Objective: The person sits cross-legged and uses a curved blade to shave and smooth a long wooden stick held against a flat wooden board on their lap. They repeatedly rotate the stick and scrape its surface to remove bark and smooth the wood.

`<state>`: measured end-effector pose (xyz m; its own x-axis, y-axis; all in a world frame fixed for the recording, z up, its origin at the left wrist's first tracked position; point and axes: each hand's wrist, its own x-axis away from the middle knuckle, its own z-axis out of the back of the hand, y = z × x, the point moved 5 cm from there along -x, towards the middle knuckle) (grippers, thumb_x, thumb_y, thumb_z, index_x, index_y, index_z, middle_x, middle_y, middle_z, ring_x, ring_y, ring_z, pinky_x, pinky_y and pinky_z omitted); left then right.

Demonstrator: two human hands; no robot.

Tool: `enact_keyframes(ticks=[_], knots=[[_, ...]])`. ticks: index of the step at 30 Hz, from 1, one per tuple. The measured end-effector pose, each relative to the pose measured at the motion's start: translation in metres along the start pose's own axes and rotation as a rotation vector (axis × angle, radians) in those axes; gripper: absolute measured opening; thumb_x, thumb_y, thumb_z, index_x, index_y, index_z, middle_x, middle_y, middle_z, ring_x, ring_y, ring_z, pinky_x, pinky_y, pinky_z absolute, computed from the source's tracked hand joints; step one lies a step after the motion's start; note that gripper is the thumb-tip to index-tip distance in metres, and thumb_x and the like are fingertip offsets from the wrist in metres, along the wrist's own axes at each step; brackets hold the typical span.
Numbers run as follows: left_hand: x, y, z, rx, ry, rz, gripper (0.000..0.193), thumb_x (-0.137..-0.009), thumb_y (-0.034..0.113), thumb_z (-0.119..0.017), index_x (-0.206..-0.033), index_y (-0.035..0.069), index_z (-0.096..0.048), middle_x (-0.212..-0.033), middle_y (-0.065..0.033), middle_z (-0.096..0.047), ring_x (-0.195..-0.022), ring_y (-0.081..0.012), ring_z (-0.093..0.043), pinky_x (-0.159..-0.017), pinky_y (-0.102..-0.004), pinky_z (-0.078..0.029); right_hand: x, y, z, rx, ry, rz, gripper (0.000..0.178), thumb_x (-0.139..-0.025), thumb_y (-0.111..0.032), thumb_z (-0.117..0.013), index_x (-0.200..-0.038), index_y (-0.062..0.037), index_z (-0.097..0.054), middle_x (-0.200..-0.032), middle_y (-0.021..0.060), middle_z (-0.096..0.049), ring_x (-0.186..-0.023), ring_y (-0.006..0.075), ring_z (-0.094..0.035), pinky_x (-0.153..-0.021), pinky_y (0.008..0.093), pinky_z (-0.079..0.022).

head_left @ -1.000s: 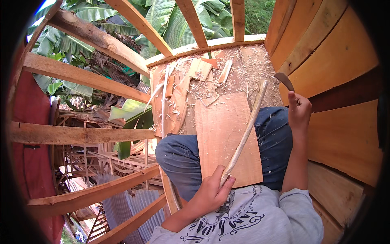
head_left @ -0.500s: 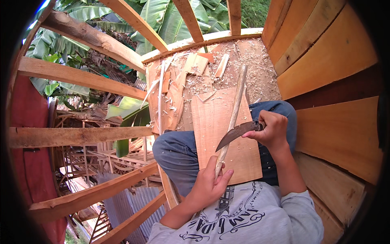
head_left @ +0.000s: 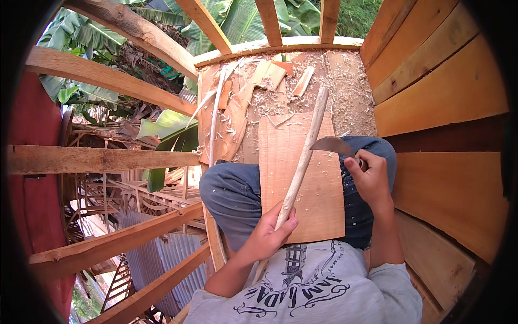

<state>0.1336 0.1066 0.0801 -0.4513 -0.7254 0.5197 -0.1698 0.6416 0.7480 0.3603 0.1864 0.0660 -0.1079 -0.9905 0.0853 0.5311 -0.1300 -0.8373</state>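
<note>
My left hand (head_left: 270,232) is closed round the lower part of a pale wooden stick (head_left: 303,156), which slants up and away over my lap. Its lower end runs back past my wrist against my shirt. In my right hand (head_left: 370,174) is a knife (head_left: 333,144) with a broad, curved dark blade; my fingers wrap its handle. The blade points left, its tip at the right side of the stick around mid-length. Under both lies a flat wooden board (head_left: 318,210) across my legs, with small shavings on it.
Wood shavings and scrap pieces (head_left: 270,75) litter the plank floor ahead. A long thin strip (head_left: 217,108) lies at the floor's left side. Wooden rails (head_left: 108,162) border the left and far sides; a plank wall (head_left: 442,129) stands close on my right. Banana leaves (head_left: 243,24) hang beyond.
My left hand and the stick have shifted a little toward me and left, with more of the stick below the hand. The knife has turned flatter and moved up along the stick.
</note>
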Motion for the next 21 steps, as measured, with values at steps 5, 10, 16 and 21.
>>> enact_keyframes(ticks=[5,10,16,21], knots=[[-0.004,0.007,-0.005,0.516,-0.33,0.164,0.017,-0.096,0.023,-0.045,-0.093,0.007,-0.041,-0.055,0.0053,-0.031,-0.036,-0.0025,-0.024,-0.031,-0.0185,-0.023,0.031,-0.013,-0.05,-0.476,-0.319,-0.116,0.025,-0.076,-0.021,-0.074,-0.079,-0.0024,-0.058,-0.05,-0.0052,-0.042,-0.049,0.002,-0.036,-0.044,0.0221,-0.028],[-0.007,0.002,-0.01,0.442,-0.374,0.216,0.02,-0.096,0.024,-0.046,-0.101,0.005,-0.042,-0.055,0.0041,-0.032,-0.036,-0.003,-0.026,-0.031,-0.0183,-0.029,0.033,-0.054,-0.061,-0.813,-0.497,-0.147,0.018,-0.084,-0.013,-0.066,-0.095,0.0001,-0.061,-0.066,-0.0019,-0.057,-0.062,0.0026,-0.051,-0.054,0.0196,-0.04],[-0.003,-0.001,-0.011,0.316,-0.355,0.094,0.032,-0.091,0.023,-0.054,-0.111,0.003,-0.04,-0.06,0.0022,-0.037,-0.042,-0.004,-0.035,-0.037,-0.0201,-0.038,0.032,-0.052,-0.06,-0.829,-0.523,-0.214,0.016,-0.087,-0.013,-0.063,-0.091,0.0024,-0.062,-0.071,0.0014,-0.061,-0.064,0.0044,-0.056,-0.055,0.0196,-0.043],[0.013,-0.012,0.006,0.209,-0.466,0.18,0.027,-0.091,0.023,-0.055,-0.103,0.003,-0.041,-0.061,0.0032,-0.039,-0.047,-0.0037,-0.038,-0.041,-0.0192,-0.037,0.029,-0.039,-0.055,-0.839,-0.424,-0.228,0.023,-0.088,-0.021,-0.062,-0.084,0.0012,-0.06,-0.056,-0.0037,-0.049,-0.046,0.0022,-0.039,-0.041,0.0204,-0.027]])
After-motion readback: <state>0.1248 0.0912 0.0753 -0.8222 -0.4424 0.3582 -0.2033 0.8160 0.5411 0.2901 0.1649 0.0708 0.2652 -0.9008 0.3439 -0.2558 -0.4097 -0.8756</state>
